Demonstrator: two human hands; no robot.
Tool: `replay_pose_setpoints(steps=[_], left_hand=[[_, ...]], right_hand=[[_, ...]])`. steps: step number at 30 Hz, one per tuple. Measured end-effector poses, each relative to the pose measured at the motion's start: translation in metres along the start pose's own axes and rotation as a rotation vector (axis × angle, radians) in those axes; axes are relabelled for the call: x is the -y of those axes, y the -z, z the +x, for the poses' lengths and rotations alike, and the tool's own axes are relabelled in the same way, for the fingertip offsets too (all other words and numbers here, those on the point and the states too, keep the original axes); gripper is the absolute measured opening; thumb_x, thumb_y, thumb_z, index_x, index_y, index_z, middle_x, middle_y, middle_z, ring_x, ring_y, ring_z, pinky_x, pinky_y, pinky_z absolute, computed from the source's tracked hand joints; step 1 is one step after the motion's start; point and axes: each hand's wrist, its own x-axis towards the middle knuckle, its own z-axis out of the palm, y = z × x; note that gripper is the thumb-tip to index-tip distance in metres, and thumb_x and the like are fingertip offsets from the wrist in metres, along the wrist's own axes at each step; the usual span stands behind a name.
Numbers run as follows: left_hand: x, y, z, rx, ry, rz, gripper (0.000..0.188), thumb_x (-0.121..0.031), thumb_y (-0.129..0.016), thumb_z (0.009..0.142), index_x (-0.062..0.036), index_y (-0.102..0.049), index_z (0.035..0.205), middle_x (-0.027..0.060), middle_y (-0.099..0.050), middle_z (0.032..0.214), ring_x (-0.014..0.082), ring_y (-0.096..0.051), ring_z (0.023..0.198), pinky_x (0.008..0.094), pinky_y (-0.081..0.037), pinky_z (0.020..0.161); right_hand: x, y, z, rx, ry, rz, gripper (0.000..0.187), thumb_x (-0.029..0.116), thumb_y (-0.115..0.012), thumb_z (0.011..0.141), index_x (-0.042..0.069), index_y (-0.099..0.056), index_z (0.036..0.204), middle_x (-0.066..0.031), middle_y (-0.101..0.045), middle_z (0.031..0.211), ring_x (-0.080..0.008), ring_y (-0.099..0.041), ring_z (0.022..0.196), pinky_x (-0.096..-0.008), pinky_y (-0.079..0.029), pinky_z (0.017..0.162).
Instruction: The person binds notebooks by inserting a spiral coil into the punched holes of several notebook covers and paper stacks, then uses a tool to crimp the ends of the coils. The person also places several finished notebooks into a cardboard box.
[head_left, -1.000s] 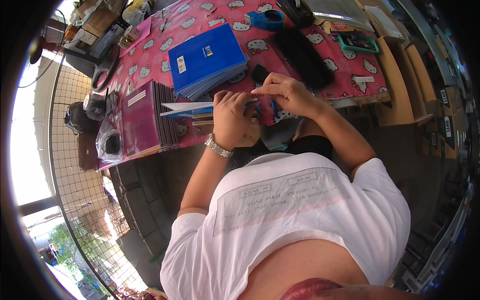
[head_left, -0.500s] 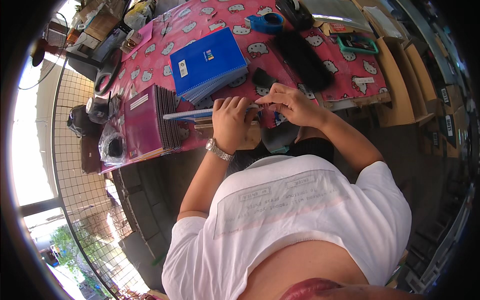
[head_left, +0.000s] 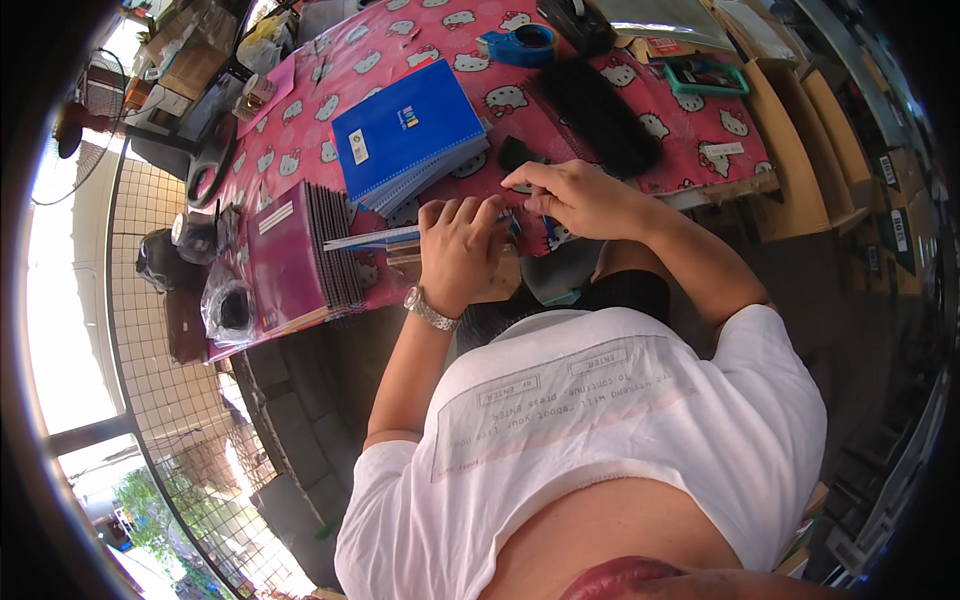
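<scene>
My left hand (head_left: 460,245), with a metal watch on its wrist, is closed round a thin notebook (head_left: 372,240) seen nearly edge-on at the table's front edge. Its left end sticks out past my fingers, while its right end is mostly hidden by them. Close to that right end is my right hand (head_left: 592,202), fingers bent and pinched together; whatever they hold is too small to make out. Beyond my left hand lies a stack of blue spiral notebooks (head_left: 410,125). Purple spiral notebooks (head_left: 285,245) are stacked to the left.
A pink patterned cover (head_left: 375,50) lies over the table. On it are a blue tape dispenser (head_left: 522,46), a long black fuzzy object (head_left: 600,115), a small dark piece (head_left: 517,153) and a green tray (head_left: 706,77). Cardboard boxes (head_left: 790,165) stand at right, a plastic-wrapped item (head_left: 230,308) at left.
My right hand has drawn slightly away from the notebook's right end, its index finger now reaching out further. The left hand keeps its hold. The whole view has shifted a little.
</scene>
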Motion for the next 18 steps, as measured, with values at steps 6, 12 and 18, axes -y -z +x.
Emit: replay_pose_setpoints(steps=[6,12,18], left_hand=[[-0.002,0.000,-0.001,-0.023,0.024,-0.019,0.022,-0.016,-0.068,0.080,-0.0104,-0.060,0.101,0.0037,-0.061,0.079,0.0247,-0.060,0.078,0.0391,-0.039,0.081],[0.001,-0.003,0.001,-0.033,0.059,-0.042,0.023,-0.017,-0.070,0.078,-0.0116,-0.060,0.098,0.0031,-0.061,0.080,0.0230,-0.060,0.078,0.0390,-0.039,0.079],[0.008,-0.017,-0.004,-0.118,0.087,-0.031,0.019,-0.018,-0.070,0.079,-0.0085,-0.059,0.092,0.0048,-0.062,0.078,0.0238,-0.060,0.075,0.0381,-0.041,0.076]], right_hand=[[0.008,-0.004,0.002,-0.013,0.120,-0.192,0.032,0.001,-0.067,0.077,0.005,-0.057,0.108,-0.0129,-0.061,0.099,-0.0316,-0.063,0.091,-0.0368,-0.051,0.077],[0.006,-0.011,0.003,0.003,0.012,0.046,0.027,-0.002,-0.065,0.076,0.003,-0.058,0.101,-0.0123,-0.058,0.094,-0.0336,-0.061,0.089,-0.0402,-0.049,0.075],[-0.002,-0.026,0.010,-0.157,0.095,-0.114,0.016,0.008,-0.068,0.081,0.004,-0.063,0.095,-0.0111,-0.058,0.088,-0.0323,-0.061,0.081,-0.0402,-0.048,0.069]])
